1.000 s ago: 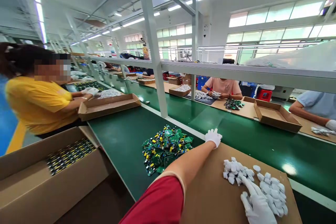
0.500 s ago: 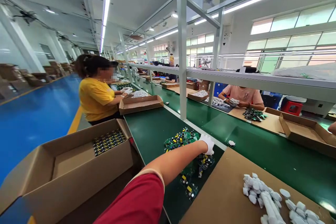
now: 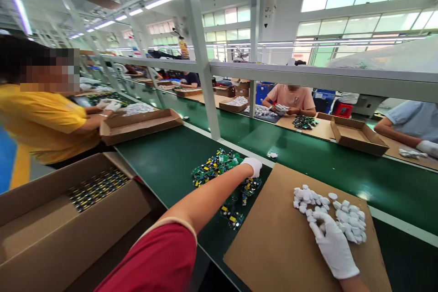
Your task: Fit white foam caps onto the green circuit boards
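The right hand (image 3: 333, 248), gloved in white, is being rested palm-down on the cardboard sheet (image 3: 273, 246), fingers loosely spread and touching the near edge of the pile of white plastic caps (image 3: 333, 212); nothing is seen gripped in it. To the left, a big open carton (image 3: 51, 232) is being kept beside the desk (image 3: 164, 169), w/ rows of small dark-and-yellow parts (image 3: 97, 188) lying in its far corner. The left hand (image 3: 252, 165), also gloved, is being held out over the green desk, fingers curled down onto the heap of green circuit boards (image 3: 219, 166); whether a board is actually being gripped cannot be told. A few boards (image 3: 236, 212) are lying strewn between that heap and the cardboard sheet. One lone white cap (image 3: 273, 155) is lying on the belt just beyond. Farther off, a shallow cardboard tray (image 3: 140, 125) is being tended by a person in yellow (image 3: 44, 118); its contents are not visible. Across the line, another shallow tray (image 3: 357, 134) is sitting near a person in pink (image 3: 290, 100), w/ boards (image 3: 304, 122) piled beside it.
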{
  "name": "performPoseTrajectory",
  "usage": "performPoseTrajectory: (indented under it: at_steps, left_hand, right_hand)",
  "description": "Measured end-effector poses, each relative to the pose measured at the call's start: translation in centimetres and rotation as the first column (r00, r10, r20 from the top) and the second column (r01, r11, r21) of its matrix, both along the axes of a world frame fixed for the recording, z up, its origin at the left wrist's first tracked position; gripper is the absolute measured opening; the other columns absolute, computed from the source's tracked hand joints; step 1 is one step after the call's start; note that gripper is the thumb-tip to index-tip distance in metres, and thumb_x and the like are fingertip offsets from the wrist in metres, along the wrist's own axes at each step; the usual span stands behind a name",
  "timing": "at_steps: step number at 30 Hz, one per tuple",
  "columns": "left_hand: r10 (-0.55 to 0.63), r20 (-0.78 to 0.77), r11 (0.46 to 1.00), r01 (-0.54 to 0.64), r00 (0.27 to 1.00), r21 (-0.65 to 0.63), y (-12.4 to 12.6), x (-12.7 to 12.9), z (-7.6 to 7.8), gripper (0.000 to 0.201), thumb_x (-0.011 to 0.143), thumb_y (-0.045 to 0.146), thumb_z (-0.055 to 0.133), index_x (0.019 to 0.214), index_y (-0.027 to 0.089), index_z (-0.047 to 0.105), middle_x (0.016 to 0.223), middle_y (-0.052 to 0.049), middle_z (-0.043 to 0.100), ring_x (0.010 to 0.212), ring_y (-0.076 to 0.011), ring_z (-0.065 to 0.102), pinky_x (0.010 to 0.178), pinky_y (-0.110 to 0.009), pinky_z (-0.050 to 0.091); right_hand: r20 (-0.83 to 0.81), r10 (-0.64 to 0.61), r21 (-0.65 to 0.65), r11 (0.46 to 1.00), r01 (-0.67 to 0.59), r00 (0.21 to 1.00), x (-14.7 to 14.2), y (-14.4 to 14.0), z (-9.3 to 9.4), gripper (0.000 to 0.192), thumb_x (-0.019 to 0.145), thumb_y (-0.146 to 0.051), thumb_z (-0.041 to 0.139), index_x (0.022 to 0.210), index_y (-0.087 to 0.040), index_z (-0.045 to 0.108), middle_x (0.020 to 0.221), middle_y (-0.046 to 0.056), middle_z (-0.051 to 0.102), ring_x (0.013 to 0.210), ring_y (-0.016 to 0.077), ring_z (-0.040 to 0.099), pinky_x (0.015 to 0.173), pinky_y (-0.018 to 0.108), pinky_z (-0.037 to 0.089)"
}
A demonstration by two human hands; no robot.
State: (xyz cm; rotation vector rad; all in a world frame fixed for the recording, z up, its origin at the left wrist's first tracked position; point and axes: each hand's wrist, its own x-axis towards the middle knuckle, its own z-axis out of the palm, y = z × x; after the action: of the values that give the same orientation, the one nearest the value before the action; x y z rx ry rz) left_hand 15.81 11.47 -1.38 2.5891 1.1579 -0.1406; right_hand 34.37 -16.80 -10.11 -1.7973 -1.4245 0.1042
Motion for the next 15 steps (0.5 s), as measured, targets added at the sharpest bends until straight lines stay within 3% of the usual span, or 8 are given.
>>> performPoseTrajectory:
  at_steps: [2,4,7,10,15]
  left_hand:
    - [-0.003,-0.019,1.000,0.003,1.000,0.005,0.2,-0.1,-0.1,0.031,0.086,0.033,0.050,0.112,0.017,0.054,0.116,-0.008,0.054,0.100,-0.0195,0.055,0.085,-0.041,0.046]
    - [0.006,-0.045,1.000,-0.006,0.999,0.018,0.3,-0.4,-0.1,0.031,0.085,0.032,0.051,0.112,0.018,0.054,0.117,-0.008,0.054,0.102,-0.0201,0.054,0.087,-0.042,0.045]
    - [0.049,-0.076,0.998,-0.047,0.996,0.030,0.5,-0.9,0.0,0.032,0.085,0.033,0.052,0.112,0.017,0.054,0.116,-0.009,0.054,0.103,-0.0210,0.053,0.088,-0.044,0.044]
    - [0.098,-0.088,0.995,-0.097,0.991,0.014,0.9,-0.9,-0.1,0.031,0.084,0.034,0.052,0.109,0.016,0.055,0.113,-0.008,0.056,0.101,-0.0204,0.054,0.087,-0.043,0.044]
    - [0.151,0.062,0.988,-0.151,0.987,-0.015,0.9,-0.6,0.0,0.029,0.077,0.032,0.061,0.102,0.016,0.060,0.110,-0.009,0.059,0.104,-0.0232,0.053,0.092,-0.045,0.040]
  right_hand:
    - [-0.167,-0.069,-0.014,0.998,0.068,0.984,0.0,-0.2,0.6,0.042,0.086,-0.042,0.043,0.117,-0.015,0.050,0.093,0.009,0.066,0.071,0.0184,0.062,0.066,0.032,0.052]
    - [-0.241,-0.060,-0.013,0.998,0.059,0.969,0.2,-0.3,1.3,0.039,0.088,-0.041,0.041,0.114,-0.015,0.053,0.097,0.010,0.066,0.081,0.0201,0.063,0.070,0.032,0.052]
    - [-0.058,0.038,-0.054,0.998,-0.041,0.998,-0.2,-0.5,2.1,0.028,0.086,-0.036,0.044,0.101,-0.019,0.061,0.094,0.008,0.064,0.089,0.0216,0.060,0.081,0.036,0.048]
    - [0.124,0.116,-0.175,0.980,-0.094,0.985,-1.1,-0.6,2.3,0.023,0.080,-0.027,0.051,0.101,-0.024,0.061,0.092,0.005,0.060,0.081,0.0194,0.059,0.079,0.033,0.047]
    - [0.046,0.044,-0.152,0.988,-0.037,0.998,-1.0,-0.5,2.1,0.015,0.082,-0.022,0.047,0.091,-0.019,0.058,0.084,0.004,0.059,0.070,0.0164,0.057,0.068,0.029,0.048]
